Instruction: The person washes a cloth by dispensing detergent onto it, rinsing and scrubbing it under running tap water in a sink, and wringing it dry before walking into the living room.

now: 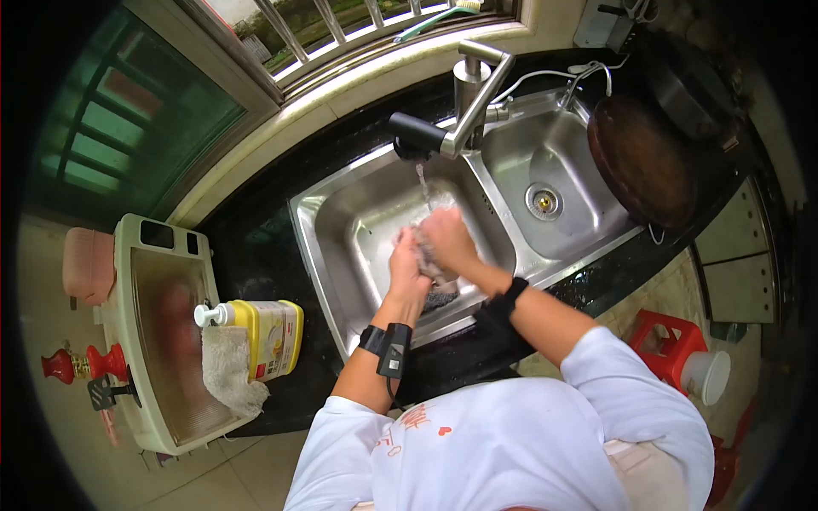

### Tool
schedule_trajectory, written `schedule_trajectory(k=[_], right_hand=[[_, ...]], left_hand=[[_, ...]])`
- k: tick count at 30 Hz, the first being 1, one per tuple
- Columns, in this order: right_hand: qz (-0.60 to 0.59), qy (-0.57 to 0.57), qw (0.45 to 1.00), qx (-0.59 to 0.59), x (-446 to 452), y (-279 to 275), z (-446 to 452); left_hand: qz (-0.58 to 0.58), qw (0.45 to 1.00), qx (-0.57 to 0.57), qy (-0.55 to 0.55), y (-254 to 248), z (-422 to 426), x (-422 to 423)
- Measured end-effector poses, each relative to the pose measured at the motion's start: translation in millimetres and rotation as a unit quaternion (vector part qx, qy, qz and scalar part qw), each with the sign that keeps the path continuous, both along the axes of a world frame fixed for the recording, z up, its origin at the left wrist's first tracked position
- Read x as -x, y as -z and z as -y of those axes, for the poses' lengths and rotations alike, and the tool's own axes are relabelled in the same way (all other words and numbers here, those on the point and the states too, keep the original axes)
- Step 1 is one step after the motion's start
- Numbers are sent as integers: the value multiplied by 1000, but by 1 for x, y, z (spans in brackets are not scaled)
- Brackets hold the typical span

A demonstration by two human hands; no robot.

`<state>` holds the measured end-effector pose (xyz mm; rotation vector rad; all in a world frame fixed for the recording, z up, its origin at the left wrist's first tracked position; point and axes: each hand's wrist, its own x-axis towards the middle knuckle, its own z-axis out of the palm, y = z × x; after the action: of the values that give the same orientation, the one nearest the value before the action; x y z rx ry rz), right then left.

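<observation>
Left hand (406, 266) and right hand (450, 242) angle inward, fingers clamped (blurred) on a cloth (425, 255).

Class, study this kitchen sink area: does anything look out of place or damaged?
One mild oddity: a brush lies up at the window, beside the metal bars, perhaps an unusual resting spot. Nothing looks plainly broken.

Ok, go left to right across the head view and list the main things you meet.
Pink box, yellow bottle, left hand, right hand, drain, brown pan.
</observation>
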<state>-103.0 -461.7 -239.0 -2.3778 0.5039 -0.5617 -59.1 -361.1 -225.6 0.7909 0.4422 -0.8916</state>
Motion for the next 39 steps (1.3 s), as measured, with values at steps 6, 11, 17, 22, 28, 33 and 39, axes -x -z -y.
schedule_trajectory(k=[6,11,17,22,28,33,39], right_hand=[[3,86,984,-159,11,-40,-24],[-8,-165,977,132,-5,-10,33],[156,-34,576,-801,-22,-44,70],[171,-34,526,-833,-27,-65,62],[136,-122,488,-853,-37,-72,50],[138,-128,474,-860,-28,-88,37],[192,-135,473,-849,-14,-78,44]], left_hand=[[70,997,6,-28,-23,3,2],[97,979,104,145,-31,-9,-2],[76,984,150,59,-29,-36,-40],[0,990,139,39,5,-44,-53],[-45,988,94,116,8,-36,-28],[-155,983,82,50,-6,-7,-5],[-15,962,269,-47,-3,9,-20]])
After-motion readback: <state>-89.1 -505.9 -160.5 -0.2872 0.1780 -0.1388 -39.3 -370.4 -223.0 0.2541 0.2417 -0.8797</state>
